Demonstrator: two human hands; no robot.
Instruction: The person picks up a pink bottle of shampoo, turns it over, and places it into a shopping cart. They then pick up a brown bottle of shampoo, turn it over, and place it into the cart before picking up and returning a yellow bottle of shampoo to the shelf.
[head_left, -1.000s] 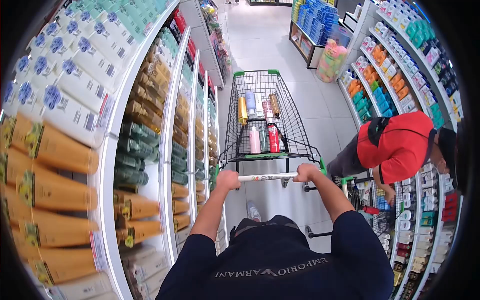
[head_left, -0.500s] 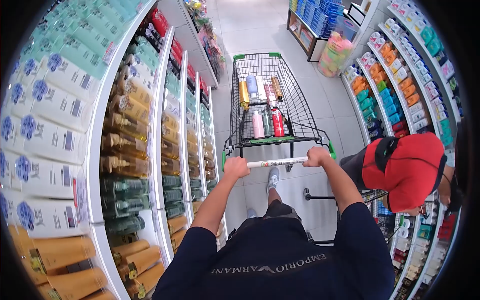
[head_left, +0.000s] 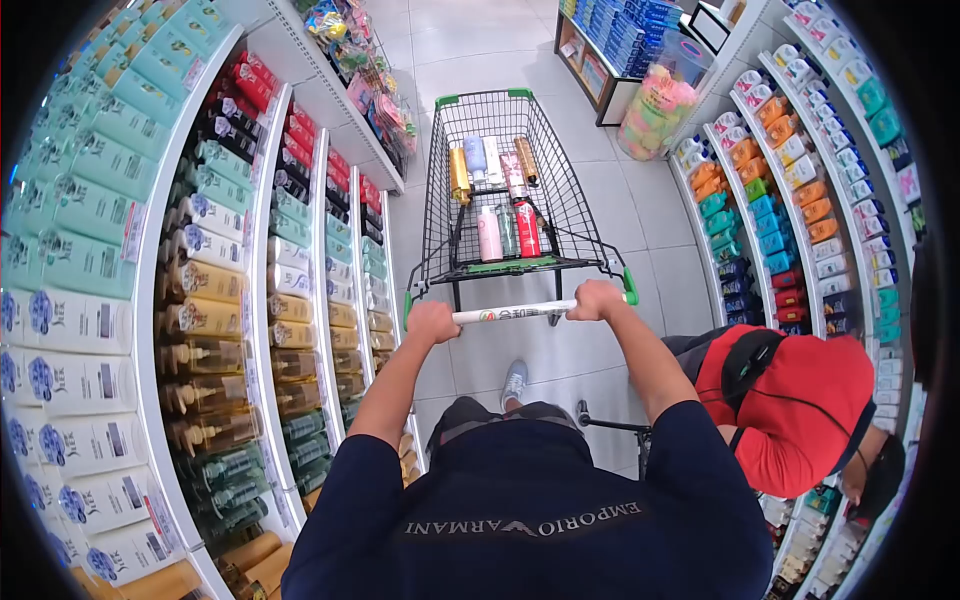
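My left hand point(head_left: 433, 322) is wrapped round the left end of the white cart handle point(head_left: 515, 312). Round its right end closes my right hand point(head_left: 599, 300). Ahead of them is the black wire shopping cart point(head_left: 590, 215) with green corners. In the basket stand or lie several bottles: a gold bottle point(head_left: 459, 176), a blue-lilac bottle point(head_left: 475, 158), a white one point(head_left: 493, 160), a brown-gold tube point(head_left: 526, 160), a pink bottle point(head_left: 489, 234), a dark green bottle point(head_left: 505, 230) and a red bottle point(head_left: 527, 229).
Shelves of bottles point(head_left: 205, 315) line the left side; shelves of colourful bottles point(head_left: 770, 215) line the right. A person in a red shirt point(head_left: 800, 400) bends at the right beside another cart frame point(head_left: 610, 424). A clear bin point(head_left: 655, 110) and hanging packets point(head_left: 380, 90) flank the aisle ahead.
I have moved forward along the aisle with the cart, both hands staying on its handle. The person in red now appears lower in view, bent towards the right shelves.
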